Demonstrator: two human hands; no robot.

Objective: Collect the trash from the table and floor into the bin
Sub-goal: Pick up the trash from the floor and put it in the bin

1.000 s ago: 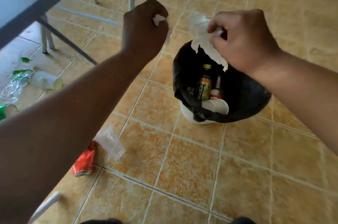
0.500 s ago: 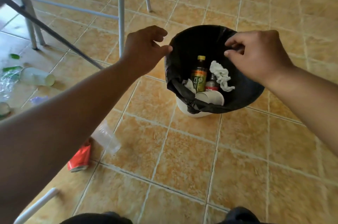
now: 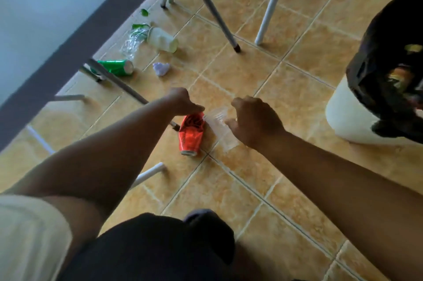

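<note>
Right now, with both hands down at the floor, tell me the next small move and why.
Probably close each hand on what lies under it. The left hand sits at the top end of the crushed red can, and the right hand is over the clear plastic cup beside it. Neither looks lifted yet, and the bin stands close on the right.

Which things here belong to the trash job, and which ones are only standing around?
Job: red can, clear cup, green can, white cup, crumpled paper, plastic wrap, bin.

Not job: table, chair legs.
</note>
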